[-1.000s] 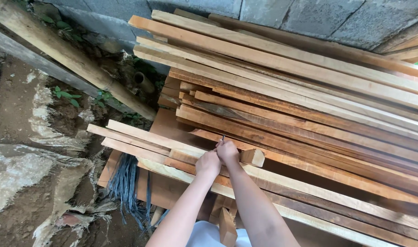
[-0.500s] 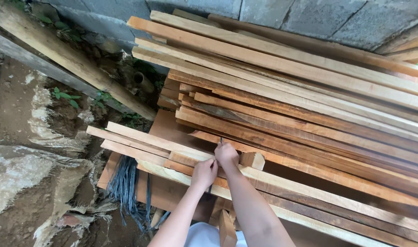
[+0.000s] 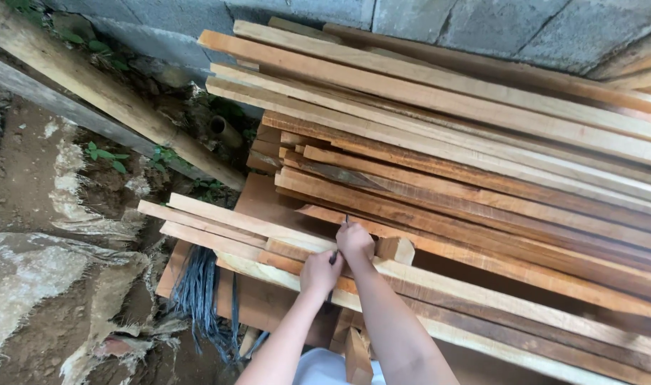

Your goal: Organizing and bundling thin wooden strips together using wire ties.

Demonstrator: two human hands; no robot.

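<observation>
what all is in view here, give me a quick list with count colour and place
wooden planks: many, pale to reddish brown, stacked centre and right
short wood block: one, light brown, on the planks beside the right hand
thin dark tool: one, tip showing above the right hand
grey block wall: one, top
log: one, tan, upper left, slanted
blue-grey fibre bundle: one, under the plank ends
torn sacking: pale, on dirt ground, left
left hand: on the planks
right hand: closed on the tool
</observation>
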